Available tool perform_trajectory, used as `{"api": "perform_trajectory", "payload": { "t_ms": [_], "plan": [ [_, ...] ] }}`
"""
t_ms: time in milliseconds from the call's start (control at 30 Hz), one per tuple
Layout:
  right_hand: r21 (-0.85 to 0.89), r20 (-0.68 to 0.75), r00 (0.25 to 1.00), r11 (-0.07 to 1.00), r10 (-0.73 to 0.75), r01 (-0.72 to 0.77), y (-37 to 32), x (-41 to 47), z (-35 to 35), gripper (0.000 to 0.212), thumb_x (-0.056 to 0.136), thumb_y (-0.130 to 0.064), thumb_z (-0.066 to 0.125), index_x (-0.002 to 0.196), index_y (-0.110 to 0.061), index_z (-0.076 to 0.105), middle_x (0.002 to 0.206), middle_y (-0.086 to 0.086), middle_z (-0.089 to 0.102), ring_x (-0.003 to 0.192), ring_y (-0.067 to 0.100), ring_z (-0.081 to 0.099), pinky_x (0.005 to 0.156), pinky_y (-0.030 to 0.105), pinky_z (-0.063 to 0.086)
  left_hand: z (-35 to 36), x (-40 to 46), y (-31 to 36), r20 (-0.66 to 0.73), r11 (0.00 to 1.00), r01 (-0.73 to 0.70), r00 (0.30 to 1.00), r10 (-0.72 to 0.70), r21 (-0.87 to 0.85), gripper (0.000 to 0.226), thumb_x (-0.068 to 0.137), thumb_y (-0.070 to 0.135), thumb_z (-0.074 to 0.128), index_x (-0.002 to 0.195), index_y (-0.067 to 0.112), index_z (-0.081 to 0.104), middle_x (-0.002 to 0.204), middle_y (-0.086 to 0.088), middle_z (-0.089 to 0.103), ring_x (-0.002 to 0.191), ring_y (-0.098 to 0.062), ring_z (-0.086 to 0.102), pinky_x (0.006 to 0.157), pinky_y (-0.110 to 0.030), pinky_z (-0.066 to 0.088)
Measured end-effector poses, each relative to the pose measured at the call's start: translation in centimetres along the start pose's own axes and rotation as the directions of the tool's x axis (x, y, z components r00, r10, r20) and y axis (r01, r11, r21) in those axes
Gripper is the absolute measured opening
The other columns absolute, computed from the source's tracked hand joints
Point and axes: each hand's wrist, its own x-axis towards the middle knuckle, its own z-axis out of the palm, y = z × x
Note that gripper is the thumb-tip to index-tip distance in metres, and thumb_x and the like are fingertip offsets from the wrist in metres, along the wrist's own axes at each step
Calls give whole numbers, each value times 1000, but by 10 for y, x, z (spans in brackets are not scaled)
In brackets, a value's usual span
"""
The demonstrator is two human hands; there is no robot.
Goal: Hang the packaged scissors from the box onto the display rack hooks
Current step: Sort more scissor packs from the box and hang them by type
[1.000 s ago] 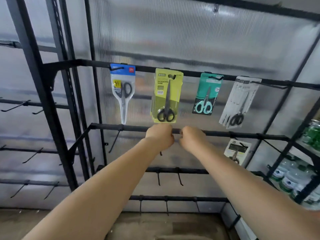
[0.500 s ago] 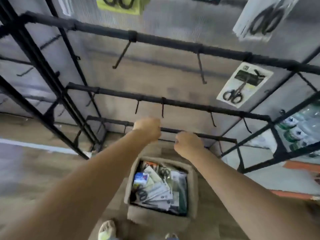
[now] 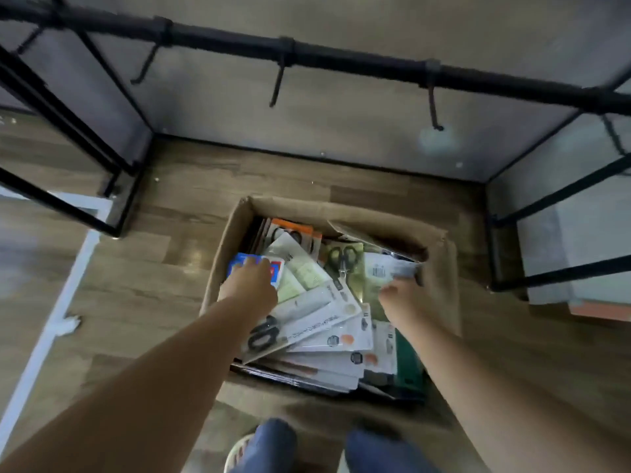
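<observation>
An open cardboard box (image 3: 444,288) stands on the wooden floor below me, filled with several packaged scissors (image 3: 317,322) lying loosely stacked. My left hand (image 3: 252,285) reaches into the box's left side, its fingers laid on a blue pack (image 3: 239,262). At the right side my right hand (image 3: 403,297) curls its fingers on the edge of a white pack with a barcode (image 3: 382,269). The rack's lowest black bar (image 3: 341,63) crosses the top of the view, with bare hooks (image 3: 278,83) pointing down.
Black rack legs (image 3: 68,131) stand at the left and a second frame (image 3: 546,206) at the right. The rack's grey back panel (image 3: 341,124) meets the floor behind the box. My knees in blue trousers (image 3: 273,442) show at the bottom.
My view has swung down from the hung scissors to the box. Both hands have dropped from the rack bar into the box, the left onto the blue pack, the right onto the white one.
</observation>
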Motion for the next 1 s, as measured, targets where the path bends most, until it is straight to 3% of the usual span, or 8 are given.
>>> {"api": "perform_trajectory", "payload": {
  "t_ms": [67, 133, 267, 467, 567, 633, 800, 1000],
  "plan": [
    [132, -29, 997, 989, -66, 69, 10, 31, 33, 19, 91, -17, 53, 94, -6, 69, 88, 8, 65, 90, 24, 62, 63, 16, 43, 34, 33, -14, -74, 999, 25, 997, -27, -21, 54, 91, 24, 55, 138, 8, 33, 138, -13, 35, 127, -31, 34, 98, -39, 37],
    [246, 45, 995, 966, -92, 78, 11, 55, 58, 33, 88, -32, 61, 107, -5, 66, 99, 10, 69, 92, 23, 65, 73, 26, 51, 55, 60, -24, -124, 998, 39, 991, -46, -57, 68, 87, 31, 62, 141, 8, 28, 139, -13, 33, 130, -32, 31, 103, -40, 32],
    [240, 254, 963, 971, -85, 23, 4, 88, 80, 50, 70, -58, 70, 98, -18, 61, 84, 1, 63, 72, 17, 60, 49, 23, 45, 64, 99, -24, -120, 999, -49, 992, 46, -24, 88, 74, 40, 75, 140, 9, 25, 136, -14, 32, 127, -34, 32, 104, -40, 30],
    [185, 454, 865, 972, -215, 145, -23, 104, 86, 50, 68, -41, 78, 108, -13, 64, 76, -3, 70, 61, 8, 65, 55, 22, 51, 52, 118, -18, -60, 980, -49, 996, 62, 192, 88, 62, 48, 81, 130, 11, 40, 132, -14, 26, 122, -34, 30, 96, -41, 39],
    [180, 561, 811, 981, -164, 73, -26, 102, 85, 97, 50, -35, 84, 135, -9, 45, 118, 12, 64, 97, 25, 66, 82, 36, 54, 53, 112, -17, -140, 942, -131, 974, 180, 308, 72, 61, 53, 80, 116, 13, 57, 128, -9, 32, 119, -32, 27, 94, -40, 37],
    [141, 635, 764, 990, -113, 29, -28, 102, 82, 111, 42, -30, 82, 141, -8, 37, 123, 17, 60, 102, 28, 64, 84, 38, 53, 51, 111, -22, -169, 894, -249, 929, 330, 373, 66, 60, 59, 78, 107, 16, 61, 121, -6, 44, 112, -26, 35, 92, -38, 36],
    [-45, 775, 631, 998, 4, 50, -25, 96, 81, 71, 48, -24, 81, 113, -4, 59, 94, 12, 73, 88, 27, 70, 79, 35, 56, 46, 115, -44, -34, 922, -370, 926, 375, 112, 44, 58, 52, 82, 80, 25, 55, 72, 10, 52, 63, -4, 46, 49, -21, 33],
    [-86, 804, 594, 995, 37, 55, -29, 92, 84, 60, 47, -21, 81, 102, -8, 62, 88, 11, 72, 81, 26, 69, 79, 39, 54, 48, 126, -44, 213, 946, -278, 927, 310, -167, 43, 54, 39, 89, 82, 30, 57, 74, 10, 66, 70, -6, 62, 54, -21, 43]
  ]
}}
